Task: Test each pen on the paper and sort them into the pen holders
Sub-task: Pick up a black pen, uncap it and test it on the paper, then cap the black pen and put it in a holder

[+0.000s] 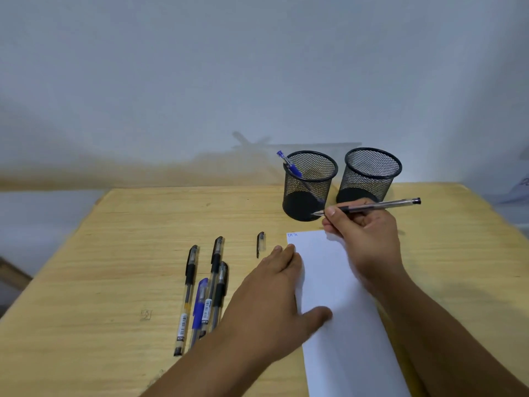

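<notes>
Our left hand (272, 296) lay flat on the paper (337, 296) while our right hand (363, 233) gripped an uncapped pen (372, 207) near the table's (114, 253) far edge; the sheet could slip if that flat hand lifted.

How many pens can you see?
6. One blue pen stands in the left mesh holder. One uncapped pen is in the right hand. Four pens lie on the table left of the left hand, which may hide more.
</notes>
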`<state>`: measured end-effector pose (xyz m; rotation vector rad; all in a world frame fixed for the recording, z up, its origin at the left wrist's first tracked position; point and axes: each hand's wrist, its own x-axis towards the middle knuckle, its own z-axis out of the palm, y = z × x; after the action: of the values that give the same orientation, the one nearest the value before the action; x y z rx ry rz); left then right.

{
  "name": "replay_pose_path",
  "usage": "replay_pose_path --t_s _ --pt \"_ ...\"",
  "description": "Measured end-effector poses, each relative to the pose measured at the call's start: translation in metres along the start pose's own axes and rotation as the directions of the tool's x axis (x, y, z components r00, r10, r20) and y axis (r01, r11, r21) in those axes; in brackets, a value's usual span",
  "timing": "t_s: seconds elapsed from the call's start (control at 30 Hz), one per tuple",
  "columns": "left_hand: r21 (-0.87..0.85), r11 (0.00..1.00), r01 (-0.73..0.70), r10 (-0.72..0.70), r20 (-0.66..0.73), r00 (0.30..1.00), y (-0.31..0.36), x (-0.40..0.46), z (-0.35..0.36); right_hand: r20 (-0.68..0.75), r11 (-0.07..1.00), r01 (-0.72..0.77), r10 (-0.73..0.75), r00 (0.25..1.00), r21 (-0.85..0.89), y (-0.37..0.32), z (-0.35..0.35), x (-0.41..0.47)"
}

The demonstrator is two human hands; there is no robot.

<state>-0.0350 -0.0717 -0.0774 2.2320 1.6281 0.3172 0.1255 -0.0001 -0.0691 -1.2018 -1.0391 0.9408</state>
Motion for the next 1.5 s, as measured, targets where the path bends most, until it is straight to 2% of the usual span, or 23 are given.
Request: replay_pose_path --t_s 0.2,0.27,0.33,0.4,0.5,0.63,0.8,0.87,0.97,1.13,1.27,1.5 --pt "-0.143 0.988 -0.054 0.05 -0.032 0.998 -0.003 0.006 -0.023 0.038 0.998 -0.029 0.027 0.999 0.059 -0.019 -0.007 -0.011" --pt "-0.137 0.988 -0.075 0.061 -0.103 0.993 -0.01 0.013 -0.036 0.038 0.995 -0.029 0.025 0.999 0.093 -0.026 -0.012 -0.016" --pt "-0.029 0.996 -0.084 0.08 -0.14 0.987 -0.021 0.023 -0.05 0.039 0.994 -0.029 0.025 0.999 0.11 -0.032 -0.018 -0.023" --pt "0.117 0.989 -0.088 0.098 -0.079 0.992 -0.033 0.032 -0.063 0.046 0.992 -0.023 0.018 0.999 0.121 -0.038 -0.024 -0.031" --pt "0.226 0.971 -0.083 0.084 0.004 0.996 -0.044 0.04 -0.073 0.045 0.99 -0.026 0.02 0.999 0.137 -0.047 -0.034 -0.042" --pt "0.301 0.95 -0.088 0.078 0.045 0.996 -0.05 0.044 -0.07 0.028 0.99 -0.036 0.033 0.999 0.133 -0.054 -0.05 -0.055" --pt "0.322 0.946 -0.025 0.039 -0.036 0.999 -0.055 0.041 -0.064 0.008 0.993 -0.033 0.032 0.999 0.115 -0.06 -0.065 -0.07" --pt "0.242 0.97 -0.011 0.036 -0.101 0.994 -0.055 0.037 -0.065 0.003 0.991 -0.024 0.024 1.0 0.129 -0.064 -0.069 -0.075" --pt "0.007 0.999 -0.047 0.047 -0.2 0.979 -0.045 0.023 -0.064 0.02 0.994 0.01 -0.012 1.0 0.109 -0.073 -0.072 -0.083" --pt "-0.277 0.947 -0.161 0.082 -0.274 0.958 0.002 -0.008 -0.061 0.096 0.994 0.07 -0.078 0.992 0.079 -0.085 -0.074 -0.1" --pt "-0.341 0.911 -0.234 0.131 -0.3 0.945 0.034 -0.024 -0.06 0.142 0.991 0.131 -0.134 0.981 0.034 -0.091 -0.077 -0.113" --pt "-0.306 0.895 -0.324 0.226 -0.315 0.922 0.064 -0.029 -0.059 0.111 0.987 0.159 -0.156 0.981 -0.018 -0.095 -0.09 -0.122"
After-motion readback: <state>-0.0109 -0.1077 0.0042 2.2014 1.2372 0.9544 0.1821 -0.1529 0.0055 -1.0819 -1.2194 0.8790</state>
